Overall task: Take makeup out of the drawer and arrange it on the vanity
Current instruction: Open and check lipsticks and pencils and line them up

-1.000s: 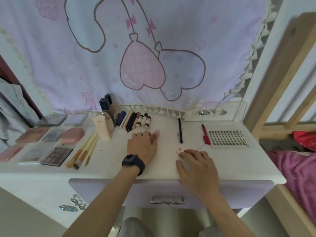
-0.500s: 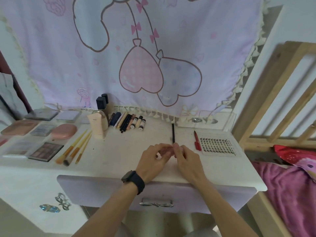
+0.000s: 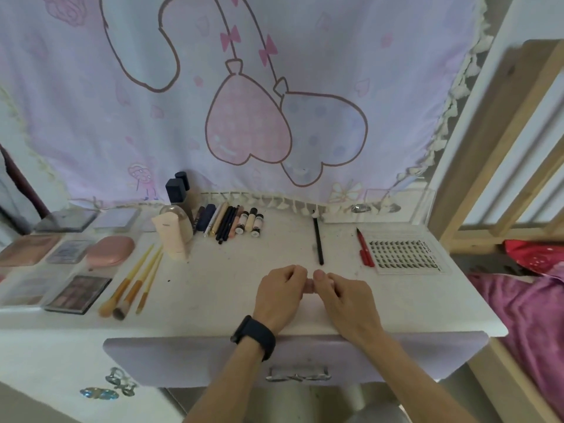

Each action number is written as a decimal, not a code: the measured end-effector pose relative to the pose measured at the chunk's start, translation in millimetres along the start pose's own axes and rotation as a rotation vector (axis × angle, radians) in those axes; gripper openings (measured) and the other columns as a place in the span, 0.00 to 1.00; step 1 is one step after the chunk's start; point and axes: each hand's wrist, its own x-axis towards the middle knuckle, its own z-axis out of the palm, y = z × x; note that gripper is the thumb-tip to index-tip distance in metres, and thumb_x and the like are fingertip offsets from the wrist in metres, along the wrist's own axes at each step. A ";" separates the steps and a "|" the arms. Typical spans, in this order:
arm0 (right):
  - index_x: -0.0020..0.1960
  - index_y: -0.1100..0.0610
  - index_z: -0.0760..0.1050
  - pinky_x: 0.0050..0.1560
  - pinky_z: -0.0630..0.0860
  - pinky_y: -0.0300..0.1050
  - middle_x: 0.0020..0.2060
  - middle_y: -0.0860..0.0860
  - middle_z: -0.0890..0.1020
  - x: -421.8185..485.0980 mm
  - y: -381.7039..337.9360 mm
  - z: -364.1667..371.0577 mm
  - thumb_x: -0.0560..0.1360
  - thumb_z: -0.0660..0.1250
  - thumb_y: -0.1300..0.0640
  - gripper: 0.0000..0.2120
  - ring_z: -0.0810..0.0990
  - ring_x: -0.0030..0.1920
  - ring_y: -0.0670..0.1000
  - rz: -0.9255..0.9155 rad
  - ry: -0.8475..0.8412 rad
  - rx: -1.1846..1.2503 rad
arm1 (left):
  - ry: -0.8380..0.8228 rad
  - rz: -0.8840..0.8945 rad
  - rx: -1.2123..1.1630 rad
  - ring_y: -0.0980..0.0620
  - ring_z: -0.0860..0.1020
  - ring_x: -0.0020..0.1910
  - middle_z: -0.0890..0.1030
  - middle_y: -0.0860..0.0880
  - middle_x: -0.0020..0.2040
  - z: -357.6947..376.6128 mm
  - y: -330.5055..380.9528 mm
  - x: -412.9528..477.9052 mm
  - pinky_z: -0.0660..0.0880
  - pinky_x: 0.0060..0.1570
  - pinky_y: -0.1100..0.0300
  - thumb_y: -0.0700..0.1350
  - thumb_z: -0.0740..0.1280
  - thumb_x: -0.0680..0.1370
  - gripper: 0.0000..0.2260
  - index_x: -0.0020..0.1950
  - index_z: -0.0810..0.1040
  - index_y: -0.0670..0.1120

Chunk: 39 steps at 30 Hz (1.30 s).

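Item: small pink piece (image 3: 309,285), lower centre of the frame, just above the desk (image 3: 213,288). It is near the lower end of the black pencil (image 3: 318,242) but apart from it.
Left hand (image 3: 280,293): fingers curled, pinching the left end of the piece.
Right hand (image 3: 346,297): fingers curled, pinching the right end.
Identity: cannot tell; fingers hide most of it.
Handling: judged light, stiff and smooth. It is small enough to slip or roll, so it is best taken mid-body between thumb and forefinger.
Drawer (image 3: 183,358): lower centre, front appears closed.
Change: one second earlier both hands lay flat and apart on the desk; half a second earlier they had met, and they remain joined.
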 end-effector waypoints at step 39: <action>0.59 0.44 0.78 0.42 0.80 0.37 0.48 0.42 0.85 3.6 -7.2 -24.5 0.76 0.69 0.41 0.14 0.84 0.38 0.50 0.166 -0.069 0.411 | 0.056 0.036 -0.038 0.63 0.74 0.30 0.80 0.57 0.34 -7.7 -11.4 5.4 0.72 0.39 0.61 0.62 0.60 0.80 0.18 0.49 0.84 0.53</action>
